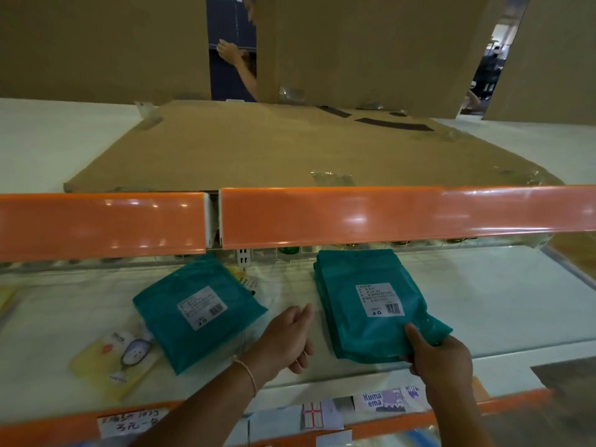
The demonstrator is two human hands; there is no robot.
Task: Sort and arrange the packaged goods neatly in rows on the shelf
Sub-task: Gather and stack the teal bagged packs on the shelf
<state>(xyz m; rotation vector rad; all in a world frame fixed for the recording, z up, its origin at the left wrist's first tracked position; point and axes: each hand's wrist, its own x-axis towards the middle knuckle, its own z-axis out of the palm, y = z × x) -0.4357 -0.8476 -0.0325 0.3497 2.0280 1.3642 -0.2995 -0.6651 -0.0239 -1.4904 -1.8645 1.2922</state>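
Gripping teal pouch stack (374, 304), white barcode label up.

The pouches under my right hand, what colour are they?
Teal, with a white label; the pouches show best in the head view, gripped by the right hand.

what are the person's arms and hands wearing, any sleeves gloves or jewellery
Both forearms are bare as far as the frame shows, with no sleeves in view, and neither hand wears a glove. The left hand has a thin, light-coloured string bracelet around its wrist. The right hand shows no bracelet or watch. No rings can be made out on either hand.
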